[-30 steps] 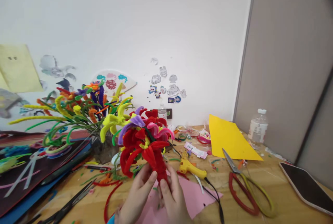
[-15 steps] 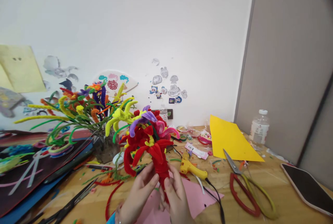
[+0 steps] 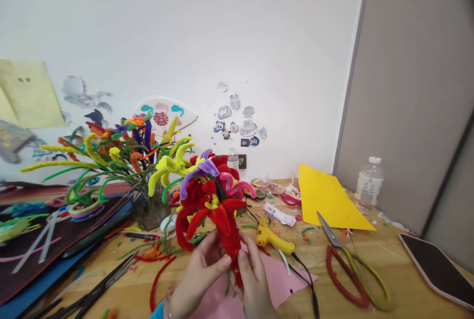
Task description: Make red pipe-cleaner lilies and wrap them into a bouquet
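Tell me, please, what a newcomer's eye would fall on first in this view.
Most likely the fuzzy red bouquet, with its purple, pink and yellow blooms, held up in both hands at the lower middle. Next might come the bright yellow sheet at the right, with large open scissors nearer the viewer, and the multicoloured fuzzy flowers in a container at the left.

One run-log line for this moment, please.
left hand: holds red bouquet stem; right hand: same stem; beneath: pink sheet; nearby: yellow glue gun

Bright blue left sleeve [image 3: 157, 311]
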Demonstrator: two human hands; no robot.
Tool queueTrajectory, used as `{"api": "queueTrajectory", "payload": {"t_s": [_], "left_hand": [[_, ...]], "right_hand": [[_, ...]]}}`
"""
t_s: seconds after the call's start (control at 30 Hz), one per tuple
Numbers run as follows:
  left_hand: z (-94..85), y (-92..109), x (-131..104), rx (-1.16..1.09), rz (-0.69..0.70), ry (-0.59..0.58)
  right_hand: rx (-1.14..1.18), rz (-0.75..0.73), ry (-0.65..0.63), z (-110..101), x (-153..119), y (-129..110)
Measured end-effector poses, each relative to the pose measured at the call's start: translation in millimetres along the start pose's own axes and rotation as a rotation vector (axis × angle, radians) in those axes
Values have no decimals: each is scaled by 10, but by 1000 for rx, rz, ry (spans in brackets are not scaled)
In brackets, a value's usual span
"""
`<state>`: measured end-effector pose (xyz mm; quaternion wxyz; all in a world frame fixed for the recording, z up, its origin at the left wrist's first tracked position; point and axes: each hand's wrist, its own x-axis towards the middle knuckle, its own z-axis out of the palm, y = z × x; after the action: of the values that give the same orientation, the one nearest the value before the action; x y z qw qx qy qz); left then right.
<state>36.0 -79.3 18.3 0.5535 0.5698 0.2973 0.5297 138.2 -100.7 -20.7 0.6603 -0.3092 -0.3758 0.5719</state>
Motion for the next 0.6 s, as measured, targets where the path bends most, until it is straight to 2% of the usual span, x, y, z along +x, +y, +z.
{"api": "queueTrajectory", "payload": {"t_s": [0.1, 0.27, 0.43, 0.6], "left_hand": [[-2, 6, -14, 12, 3, -23], [-15, 54, -28, 68, -3, -51], [19, 123, -32, 79, -22, -39], [-37, 52, -39, 54, -75, -13]], "right_hand": [[-9, 14, 25, -9, -10, -17], [5, 5, -3, -1, 2, -60], [16, -4, -13, 25, 21, -95], [18, 24, -46, 23, 12, -169]]}}
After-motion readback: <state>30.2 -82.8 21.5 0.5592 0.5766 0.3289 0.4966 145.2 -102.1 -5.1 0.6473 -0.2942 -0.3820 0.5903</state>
